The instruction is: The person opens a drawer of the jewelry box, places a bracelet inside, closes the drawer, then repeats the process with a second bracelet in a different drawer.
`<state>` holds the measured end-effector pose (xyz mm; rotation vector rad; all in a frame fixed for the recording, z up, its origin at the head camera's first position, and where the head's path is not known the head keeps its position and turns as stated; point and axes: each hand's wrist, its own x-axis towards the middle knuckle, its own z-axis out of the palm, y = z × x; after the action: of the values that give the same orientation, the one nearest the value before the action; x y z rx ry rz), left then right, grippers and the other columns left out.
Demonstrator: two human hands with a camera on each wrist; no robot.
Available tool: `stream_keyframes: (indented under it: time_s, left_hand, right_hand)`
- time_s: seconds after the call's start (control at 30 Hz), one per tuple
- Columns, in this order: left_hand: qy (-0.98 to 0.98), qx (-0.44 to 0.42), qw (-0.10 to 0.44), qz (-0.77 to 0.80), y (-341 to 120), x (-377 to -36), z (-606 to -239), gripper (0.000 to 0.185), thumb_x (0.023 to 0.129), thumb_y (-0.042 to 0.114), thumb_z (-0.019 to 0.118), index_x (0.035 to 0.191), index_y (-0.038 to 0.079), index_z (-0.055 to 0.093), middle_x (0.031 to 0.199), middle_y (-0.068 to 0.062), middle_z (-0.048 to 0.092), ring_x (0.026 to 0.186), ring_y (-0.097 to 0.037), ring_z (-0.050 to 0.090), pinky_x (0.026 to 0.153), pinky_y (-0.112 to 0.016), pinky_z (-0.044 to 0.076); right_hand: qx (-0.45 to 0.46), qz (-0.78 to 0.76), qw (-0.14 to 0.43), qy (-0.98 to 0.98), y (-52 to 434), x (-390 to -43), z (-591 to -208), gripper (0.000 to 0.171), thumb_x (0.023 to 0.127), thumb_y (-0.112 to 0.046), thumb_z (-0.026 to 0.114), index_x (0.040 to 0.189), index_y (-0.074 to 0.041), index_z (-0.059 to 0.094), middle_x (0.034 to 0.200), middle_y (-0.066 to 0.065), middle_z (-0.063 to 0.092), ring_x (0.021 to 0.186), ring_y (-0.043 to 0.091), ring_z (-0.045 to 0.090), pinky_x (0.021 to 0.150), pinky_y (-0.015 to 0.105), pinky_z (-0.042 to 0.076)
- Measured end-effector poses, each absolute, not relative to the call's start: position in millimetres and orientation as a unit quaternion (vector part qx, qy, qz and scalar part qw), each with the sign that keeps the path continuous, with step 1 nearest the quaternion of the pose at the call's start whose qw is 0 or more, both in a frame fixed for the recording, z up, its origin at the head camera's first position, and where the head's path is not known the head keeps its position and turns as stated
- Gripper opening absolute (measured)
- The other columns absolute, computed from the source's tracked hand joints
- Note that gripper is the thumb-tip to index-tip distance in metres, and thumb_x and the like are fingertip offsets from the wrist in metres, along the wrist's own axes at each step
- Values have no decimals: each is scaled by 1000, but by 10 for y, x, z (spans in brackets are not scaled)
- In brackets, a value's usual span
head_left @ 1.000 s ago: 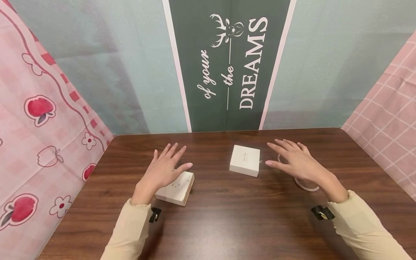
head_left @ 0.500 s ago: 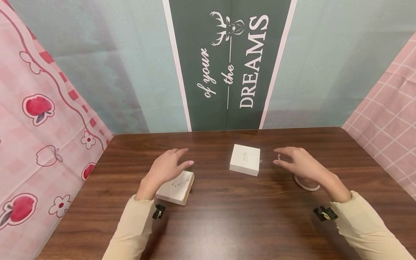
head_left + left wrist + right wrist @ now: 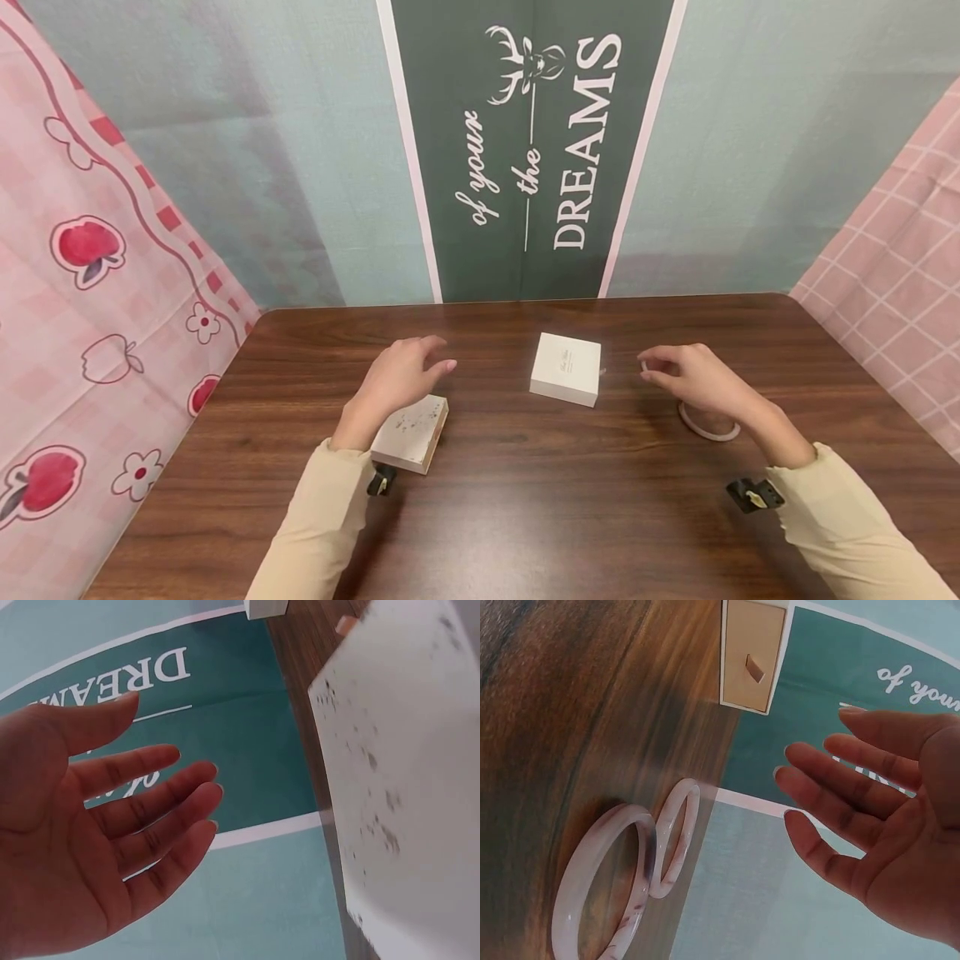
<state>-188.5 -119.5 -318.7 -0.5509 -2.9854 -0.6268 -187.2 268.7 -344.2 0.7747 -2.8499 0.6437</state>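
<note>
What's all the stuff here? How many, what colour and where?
Table: one, brown, under the boxes.
Speckled box: one, white, table's left.
Plain box: one, white, middle of the table, farther back.
Plain box's tab: one, brownish, on its side.
Bangles: two, pinkish white, table's right.
Back cloth: one, blue-green with dark green stripe and white words, behind the table.
Apple cloth: one, pink, far left.
Checked cloth: one, pink, far right.
Gadgets: two, black, one at each wrist.
Sleeves: two, cream, on the person's arms.
Left hand: one, near the speckled box.
Right hand: one, near the bangles.
</note>
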Motion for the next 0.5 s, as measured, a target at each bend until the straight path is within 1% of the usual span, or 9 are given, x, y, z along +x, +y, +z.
stream_keyframes:
  time_s: [0.23,0.5]
  left_hand:
    - [-961,-176,12,-211,-1049,-1921,-3173,36,89,30,60,115,5,60,93,-7,65,85,-21,60,72,-40,48]
    - [-957,-184,-14,-222,-840,-1979,-3197,33,90,28,59,114,5,60,100,-9,64,89,-22,59,76,-39,47]
  right_hand:
    - [256,217,45,-941,2691,-1877,-3439,19,84,-10,65,100,1,65,79,-2,64,65,5,53,55,26,43]
    - [253,221,35,-941,2681,-1873,-3443,21,85,-11,65,101,2,64,79,-2,63,66,6,52,56,27,44]
